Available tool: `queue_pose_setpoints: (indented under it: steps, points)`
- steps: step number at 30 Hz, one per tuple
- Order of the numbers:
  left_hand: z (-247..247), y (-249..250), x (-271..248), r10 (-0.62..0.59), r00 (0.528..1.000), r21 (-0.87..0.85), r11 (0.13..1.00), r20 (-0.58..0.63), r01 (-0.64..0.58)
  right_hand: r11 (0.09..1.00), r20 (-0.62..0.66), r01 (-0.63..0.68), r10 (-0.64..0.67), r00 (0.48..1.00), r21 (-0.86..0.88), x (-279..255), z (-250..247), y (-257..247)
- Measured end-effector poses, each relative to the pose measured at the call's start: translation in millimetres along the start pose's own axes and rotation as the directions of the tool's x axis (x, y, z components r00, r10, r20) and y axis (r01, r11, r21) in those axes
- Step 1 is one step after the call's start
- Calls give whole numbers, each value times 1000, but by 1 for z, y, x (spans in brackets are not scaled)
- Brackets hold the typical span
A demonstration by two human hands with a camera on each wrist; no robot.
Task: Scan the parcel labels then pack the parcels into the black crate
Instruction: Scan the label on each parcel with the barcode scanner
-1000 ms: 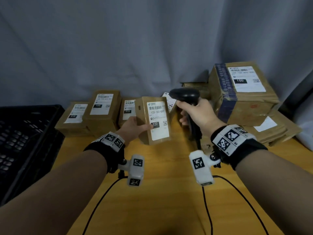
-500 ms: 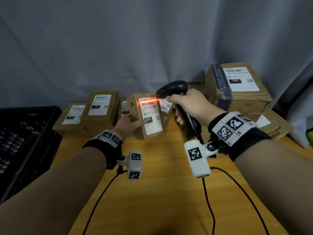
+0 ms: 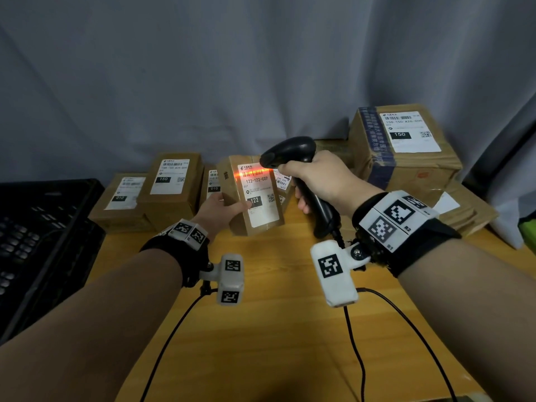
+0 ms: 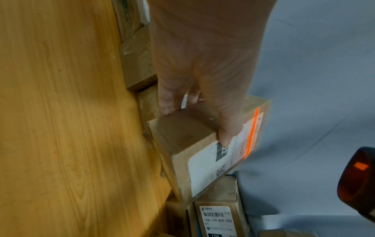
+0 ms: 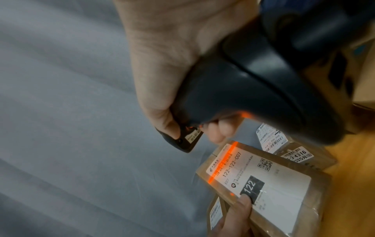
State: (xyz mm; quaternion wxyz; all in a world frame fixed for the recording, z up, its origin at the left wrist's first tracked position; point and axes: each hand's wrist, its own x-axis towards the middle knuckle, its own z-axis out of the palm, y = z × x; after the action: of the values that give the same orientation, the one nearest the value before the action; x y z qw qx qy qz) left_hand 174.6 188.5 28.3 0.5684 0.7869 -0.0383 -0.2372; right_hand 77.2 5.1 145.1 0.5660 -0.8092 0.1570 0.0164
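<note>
Holding the small brown cardboard parcel (image 3: 251,195) with the white "122-122-C07" label upright in your left hand (image 3: 220,211), you are keeping your thumb pressed on the label's black "122" block while your other fingers wrap round the back, as the left wrist view shows. Your right hand (image 3: 322,179) is gripping the handle of the black pistol-shaped barcode scanner (image 3: 293,158) with its fingers curled fully round it, and the scanner's head is pointing down at the parcel just to the left of that hand. An orange-red scan line (image 3: 251,173) is lying across the barcode at the top of the label; a second ago it was not lit, and half a second ago it was already glowing in the same place. Since then you are holding the parcel and the scanner in almost the same pose, with the scanner head slightly closer over the label.

Beyond your left hand, three more brown labelled parcels (image 3: 171,184) are sitting in a row on the yellow wooden table (image 3: 275,329). Far left of that hand is the black plastic crate (image 3: 43,242). Beyond your right hand, a large brown box with blue tape (image 3: 403,149) is resting on flatter cardboard packages.
</note>
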Motion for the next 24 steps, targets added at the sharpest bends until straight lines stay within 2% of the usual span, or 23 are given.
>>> queue_pose_setpoints:
  steps: [8,15,24]
  points:
    - [0,-1,-3,10,1000,-28,1000,3,-10,1000,-6,-7,7,1000,-5,-1,0,6]
    - [1,0,-6,29,999,-26,999,21,-28,999,-43,36,-34,998,38,-2,7,27]
    - [8,-1,-7,52,998,-25,998,28,-51,999,-108,-16,21,994,52,-7,25,55]
